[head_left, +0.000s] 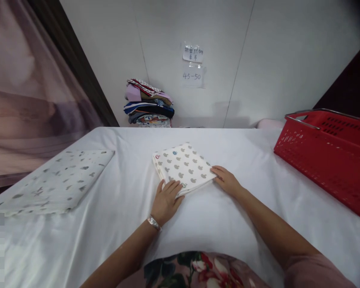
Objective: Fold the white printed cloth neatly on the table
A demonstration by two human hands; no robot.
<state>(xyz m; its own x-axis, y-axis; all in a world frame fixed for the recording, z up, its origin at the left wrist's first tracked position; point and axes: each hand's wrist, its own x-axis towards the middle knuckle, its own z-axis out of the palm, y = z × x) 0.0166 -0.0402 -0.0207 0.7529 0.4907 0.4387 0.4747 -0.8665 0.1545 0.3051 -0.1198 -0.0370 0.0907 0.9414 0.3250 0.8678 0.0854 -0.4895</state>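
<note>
In front of me lies a folded white cloth point(184, 166) with a print of small grey mushroom shapes and a few coloured ones. It is a squarish, layered bundle, turned at an angle on the table. My left hand point(165, 202), with a silver bracelet at its wrist, rests on the near corner, fingers stretched out and thumb apart. At the right corner, my right hand point(227, 181) touches the edge with its fingers extended. Its thumb is partly hidden.
A white sheet covers the table point(132, 236). On the left lies another folded patterned cloth point(60, 180). A red plastic basket point(327, 156) with metal handles stands at the right. Folded clothes point(150, 104) are stacked by the back wall, left of paper signs point(193, 76).
</note>
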